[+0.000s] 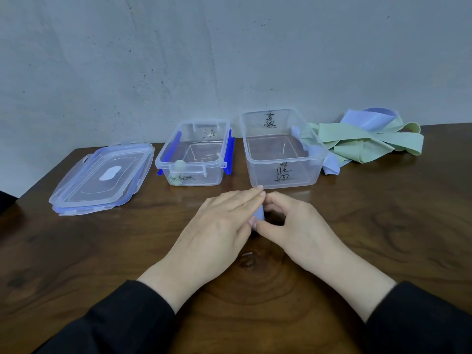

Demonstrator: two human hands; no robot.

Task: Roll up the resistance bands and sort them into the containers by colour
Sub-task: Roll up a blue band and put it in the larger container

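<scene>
Two clear containers stand along the desk's (102, 251) far edge: the larger container (282, 149) right of middle, the blue-clipped container (195, 155) left of it, with a rolled green band (175, 180) inside. Loose green and blue bands (362, 139) lie heaped at the far right corner, stacked lids (102, 178) at the far left. Near the middle, left hand (217, 226) lies flat-fingered against a small blue roll (260, 213); right hand (293, 221) pinches it.

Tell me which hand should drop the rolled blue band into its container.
Right, probably. The right hand already pinches the rolled blue band, while the left hand lies flat against it. The larger container, holding no bands, stands just beyond the right hand; the smaller container already holds a green roll.
</scene>
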